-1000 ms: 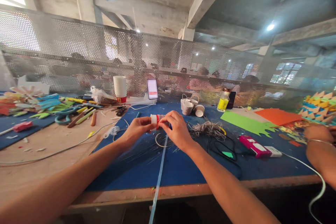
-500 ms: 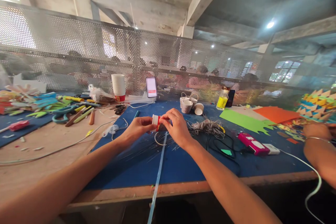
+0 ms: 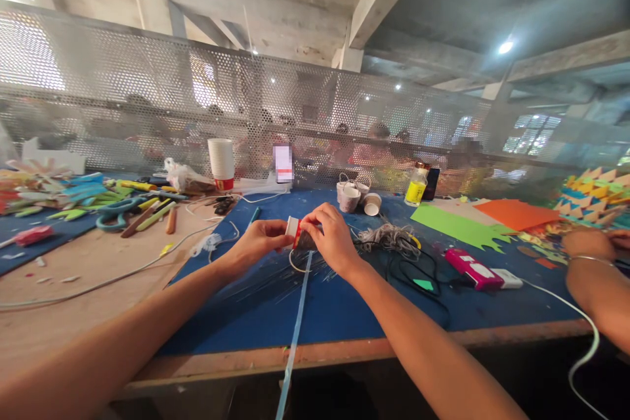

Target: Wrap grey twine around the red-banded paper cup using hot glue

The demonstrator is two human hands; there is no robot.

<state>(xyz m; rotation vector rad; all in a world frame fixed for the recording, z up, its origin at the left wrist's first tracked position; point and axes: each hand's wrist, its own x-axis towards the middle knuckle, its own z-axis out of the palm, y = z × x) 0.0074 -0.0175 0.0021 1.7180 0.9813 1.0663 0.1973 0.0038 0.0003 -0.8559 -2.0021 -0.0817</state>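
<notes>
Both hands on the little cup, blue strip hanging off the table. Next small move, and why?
Probably roll the small paper cup a part-turn between the left hand and right hand, pinching the blue strip against it. The strip runs from the cup over the table edge, so a turn would likely take it up.

Bright ceiling lamps, window glare at left, edges stretched
</notes>
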